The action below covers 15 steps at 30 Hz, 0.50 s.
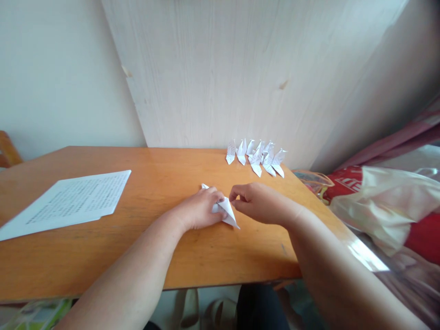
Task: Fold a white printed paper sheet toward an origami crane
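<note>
A piece of white folded paper point(228, 211) lies on the wooden table in front of me, with pointed corners showing at its upper left and lower right. My left hand point(206, 208) is closed on it, thumb and fingers pressing the paper from the left and covering its middle. Close by on the right, my right hand point(252, 201) has its thumb and forefinger pinched together at the paper's right edge. Whether a bit of paper is between those fingertips, I cannot tell.
Several folded white paper figures point(256, 158) stand grouped at the table's back right, near the wall panel point(206, 73). Printed sheets point(79, 197) lie on the left of the table point(154, 174). Plastic bags point(388, 206) crowd beside its right edge.
</note>
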Tool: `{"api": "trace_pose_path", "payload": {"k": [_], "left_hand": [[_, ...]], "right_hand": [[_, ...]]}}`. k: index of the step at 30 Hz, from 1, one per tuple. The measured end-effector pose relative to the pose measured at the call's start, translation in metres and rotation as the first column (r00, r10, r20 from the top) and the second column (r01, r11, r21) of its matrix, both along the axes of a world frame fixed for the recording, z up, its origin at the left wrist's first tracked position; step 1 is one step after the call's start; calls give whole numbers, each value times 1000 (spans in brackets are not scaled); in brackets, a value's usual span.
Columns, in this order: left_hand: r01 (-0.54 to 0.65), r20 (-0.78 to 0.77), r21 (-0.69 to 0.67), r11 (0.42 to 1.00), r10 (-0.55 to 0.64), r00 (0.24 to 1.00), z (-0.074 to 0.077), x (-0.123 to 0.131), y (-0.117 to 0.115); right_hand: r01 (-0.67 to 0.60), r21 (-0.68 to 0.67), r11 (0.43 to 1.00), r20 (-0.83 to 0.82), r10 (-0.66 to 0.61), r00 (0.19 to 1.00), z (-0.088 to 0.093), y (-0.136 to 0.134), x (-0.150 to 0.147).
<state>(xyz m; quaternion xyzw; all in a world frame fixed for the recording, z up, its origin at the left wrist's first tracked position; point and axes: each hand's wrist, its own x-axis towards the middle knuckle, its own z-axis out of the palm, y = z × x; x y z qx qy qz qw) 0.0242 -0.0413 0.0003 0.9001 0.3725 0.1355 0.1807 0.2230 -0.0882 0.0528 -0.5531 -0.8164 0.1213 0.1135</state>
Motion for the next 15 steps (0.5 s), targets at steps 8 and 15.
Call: {"api": "trace_pose_path", "payload": {"k": [8,15], "left_hand": [[-30,-54,100,995,36,998,-4,1,-1],[-51,-117,173,984,72,990,-6,6,-4]], "right_hand": [[59,-1,998,-69,-59,996,-11,-24,2],[237,35,971,-203,-225,953,-53,-42,3]]}}
